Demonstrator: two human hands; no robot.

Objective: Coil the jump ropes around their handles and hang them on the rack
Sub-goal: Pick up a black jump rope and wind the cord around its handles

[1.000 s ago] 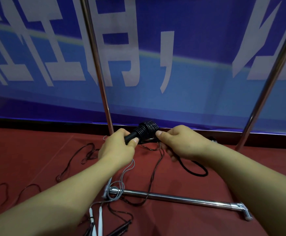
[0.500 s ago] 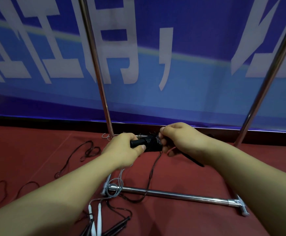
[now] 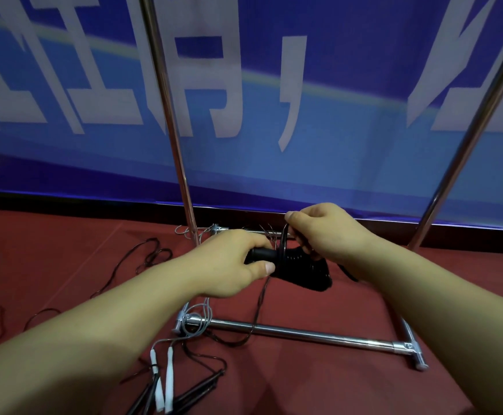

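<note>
Now left hand [image 3: 229, 262] grips black handle [image 3: 263, 255]; right hand [image 3: 322, 232] pinches rope [image 3: 284, 235], seemingly its loop, above coil [image 3: 307, 272].

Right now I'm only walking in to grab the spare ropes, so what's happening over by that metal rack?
A person is winding a black jump rope around its handles. The left hand grips the black handles, and the right hand pinches the black cord just above the coil, which is already thick. A loose tail hangs to the red floor. More ropes lie unwound by the rack base, including a white-handled rope. Nothing visible hangs on the rack.
</note>
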